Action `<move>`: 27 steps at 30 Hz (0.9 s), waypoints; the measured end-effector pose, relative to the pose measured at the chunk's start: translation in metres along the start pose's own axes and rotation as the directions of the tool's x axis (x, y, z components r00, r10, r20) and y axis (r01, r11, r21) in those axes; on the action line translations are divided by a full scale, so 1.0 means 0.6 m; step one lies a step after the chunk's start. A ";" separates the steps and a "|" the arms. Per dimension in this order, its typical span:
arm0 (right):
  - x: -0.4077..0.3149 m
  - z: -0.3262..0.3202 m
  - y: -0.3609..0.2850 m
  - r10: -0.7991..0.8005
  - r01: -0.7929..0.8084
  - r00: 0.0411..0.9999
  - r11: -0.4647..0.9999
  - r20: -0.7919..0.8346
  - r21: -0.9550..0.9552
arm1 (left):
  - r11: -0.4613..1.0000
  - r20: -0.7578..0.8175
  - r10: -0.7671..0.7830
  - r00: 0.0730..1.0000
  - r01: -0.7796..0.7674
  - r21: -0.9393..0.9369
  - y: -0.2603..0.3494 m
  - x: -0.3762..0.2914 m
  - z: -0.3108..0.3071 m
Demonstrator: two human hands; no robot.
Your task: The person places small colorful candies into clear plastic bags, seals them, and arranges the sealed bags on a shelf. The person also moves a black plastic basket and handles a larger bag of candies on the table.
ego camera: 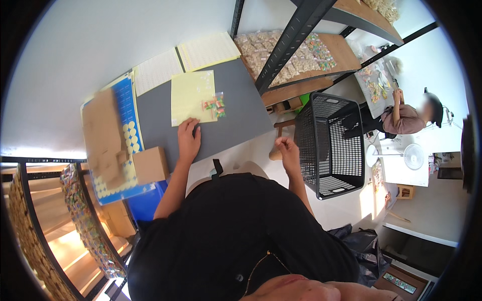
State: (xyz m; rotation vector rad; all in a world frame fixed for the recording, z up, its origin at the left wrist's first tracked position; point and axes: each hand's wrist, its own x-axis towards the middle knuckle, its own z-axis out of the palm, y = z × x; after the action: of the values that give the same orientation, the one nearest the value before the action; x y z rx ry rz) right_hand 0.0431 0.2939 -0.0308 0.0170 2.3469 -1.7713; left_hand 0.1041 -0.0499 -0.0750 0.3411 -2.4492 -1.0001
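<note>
My left hand [189, 139] rests with its fingers on the lower edge of a pale yellow backing sheet [192, 94]. That sheet lies on a grey tabletop [241, 98] and carries a few small clear stickers near its top right corner. Several small clear packets of colourful pieces [214, 105] lie partly over its right edge. My right hand [289, 152] is held in the air beyond the table's near right edge, fingers curled and thumb close to them. Whether something small is pinched there cannot be made out.
White label sheets [209, 50] line the wall side. At left are flattened brown cardboard [103, 139], a small cardboard box [151, 165] and a blue sheet of round stickers [131, 137]. A black plastic crate [318, 150] stands at right. Bagged goods [293, 56] fill a shelf; a person [401, 114] works beyond.
</note>
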 end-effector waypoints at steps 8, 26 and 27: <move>0.081 0.046 0.007 -0.030 0.045 0.995 0.986 0.092 -0.160 | 0.997 0.018 0.042 0.999 -0.043 0.067 0.004 0.004 0.005; 0.275 0.239 -0.071 -0.388 0.537 0.799 0.805 0.460 -0.252 | 0.991 -0.035 -0.009 0.999 0.014 0.132 0.026 0.012 -0.008; 0.278 0.242 -0.073 -0.382 0.550 0.792 0.785 0.476 -0.285 | 0.991 -0.044 -0.015 0.999 0.020 0.130 0.027 0.013 -0.008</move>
State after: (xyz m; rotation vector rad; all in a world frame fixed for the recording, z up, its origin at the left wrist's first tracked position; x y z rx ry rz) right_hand -0.1037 0.1246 -0.0548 -0.9928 2.4799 -1.2216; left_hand 0.0992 -0.0444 -0.0581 0.4236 -2.4823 -0.8324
